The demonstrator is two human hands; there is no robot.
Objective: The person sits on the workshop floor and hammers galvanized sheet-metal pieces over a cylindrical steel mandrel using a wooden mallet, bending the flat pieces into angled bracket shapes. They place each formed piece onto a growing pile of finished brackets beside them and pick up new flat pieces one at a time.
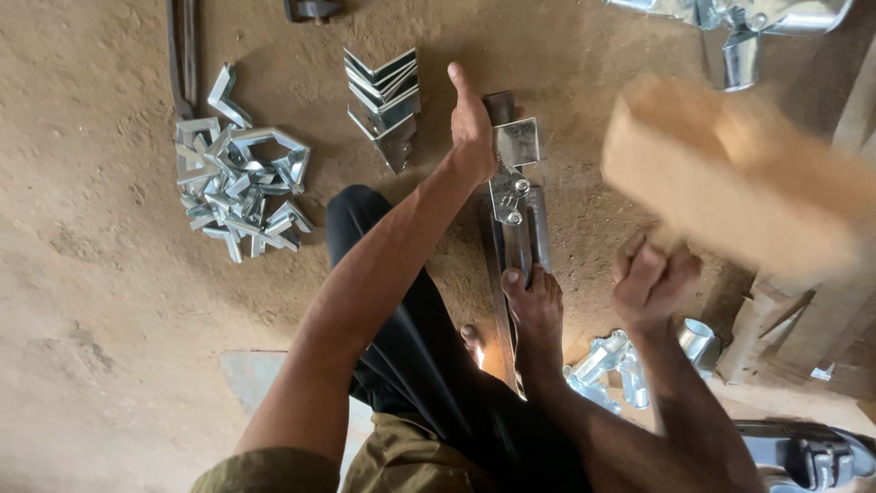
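My left hand [472, 128] rests on a small shiny sheet-metal piece [518, 141] set on a dark metal bar [511, 228] on the dirt floor, thumb pointing away. My right hand [650, 278] grips the handle of a wooden mallet [730, 173], raised and blurred above the bar's right side. My bare foot [534, 306] presses on the bar's near end. A plier-like steel tool [511, 196] lies along the bar under the metal piece.
A heap of bent shiny metal brackets [239, 178] lies at the left. A neat stack of folded brackets [385, 96] sits beside my left hand. More metal fittings [611, 365] lie by my right leg, wooden blocks [794, 329] at the right.
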